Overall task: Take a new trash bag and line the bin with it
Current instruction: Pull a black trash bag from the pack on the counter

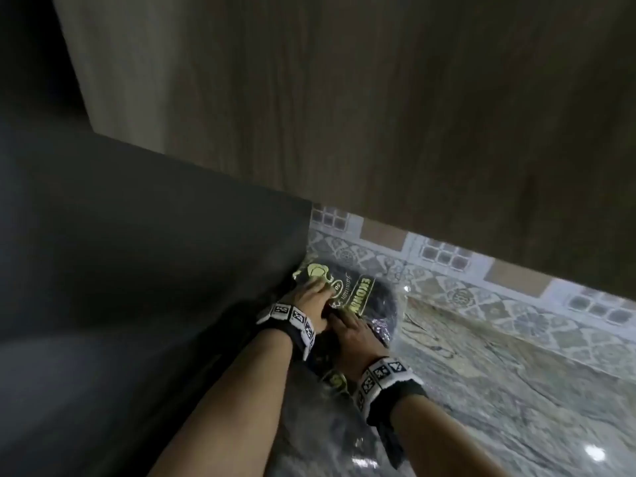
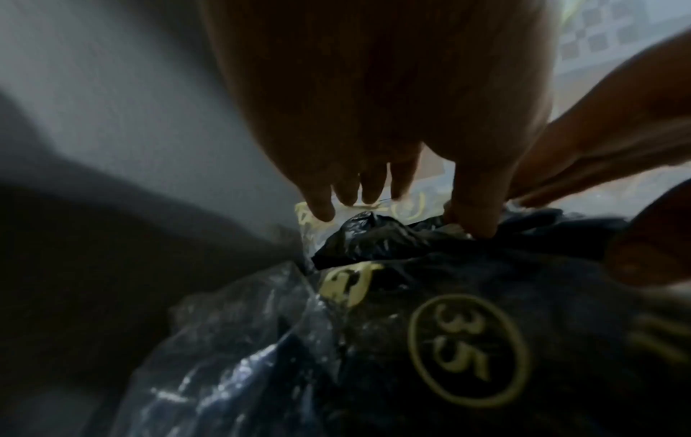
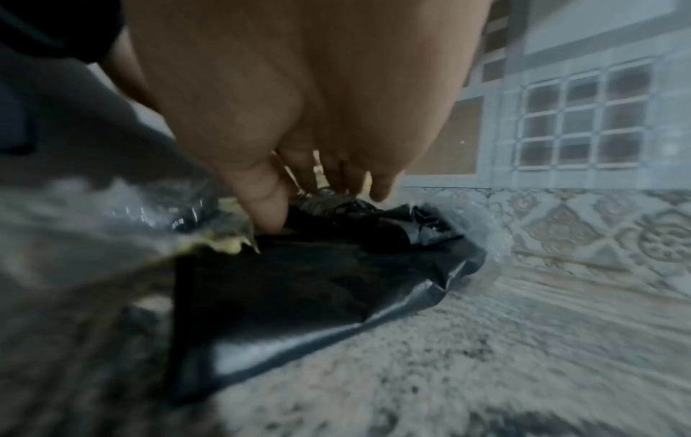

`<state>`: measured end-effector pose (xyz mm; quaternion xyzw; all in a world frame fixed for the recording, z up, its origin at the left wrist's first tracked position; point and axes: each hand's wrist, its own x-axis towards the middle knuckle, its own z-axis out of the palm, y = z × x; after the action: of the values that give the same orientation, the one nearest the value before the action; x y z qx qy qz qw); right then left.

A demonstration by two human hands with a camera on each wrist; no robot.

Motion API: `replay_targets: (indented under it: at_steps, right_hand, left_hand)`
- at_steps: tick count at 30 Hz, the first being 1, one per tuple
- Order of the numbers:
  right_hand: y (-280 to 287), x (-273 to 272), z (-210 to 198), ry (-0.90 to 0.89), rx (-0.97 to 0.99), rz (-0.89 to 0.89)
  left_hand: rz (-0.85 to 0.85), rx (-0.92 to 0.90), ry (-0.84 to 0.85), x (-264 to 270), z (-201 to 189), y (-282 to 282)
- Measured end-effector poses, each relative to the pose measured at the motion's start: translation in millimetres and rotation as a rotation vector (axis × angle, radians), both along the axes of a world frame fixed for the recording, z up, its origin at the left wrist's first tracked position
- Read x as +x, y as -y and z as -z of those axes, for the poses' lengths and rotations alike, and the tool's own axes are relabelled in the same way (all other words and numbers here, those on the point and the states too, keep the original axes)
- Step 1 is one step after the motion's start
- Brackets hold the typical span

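A pack of black trash bags (image 1: 358,297) in a clear wrapper with yellow print lies on the counter, against a dark wall at its left. The wrapper shows a circled "35" (image 2: 467,349). My left hand (image 1: 309,297) lies on the far end of the pack, with its fingers (image 2: 336,192) stretched out and the thumb pressing on a crumpled black fold (image 2: 374,236). My right hand (image 1: 349,333) reaches into the pack's open side. There its thumb (image 3: 269,213) and fingertips pinch the crumpled black trash bag (image 3: 336,281). No bin is in view.
A dark flat panel (image 1: 137,270) stands close on the left. A wooden cabinet (image 1: 344,98) hangs low overhead. The speckled granite counter (image 1: 516,373) stretches to the right, backed by a patterned tile wall (image 1: 447,270).
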<state>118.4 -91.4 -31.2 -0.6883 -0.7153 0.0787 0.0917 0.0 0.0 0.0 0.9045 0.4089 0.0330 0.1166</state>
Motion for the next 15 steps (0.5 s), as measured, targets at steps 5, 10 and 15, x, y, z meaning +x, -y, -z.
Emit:
replay_targets:
  at_steps: [5, 10, 15]
  right_hand:
    - [-27, 11, 12, 0.159, 0.007, 0.197]
    - [-39, 20, 17, 0.212, -0.135, 0.352]
    - [-36, 19, 10, 0.265, -0.010, 0.316]
  left_hand:
    - [-0.004, 0.037, -0.003, -4, 12, -24]
    - [-0.036, 0.092, 0.127, -20, 22, -11]
    - [0.002, 0.216, 0.130, -20, 20, 5]
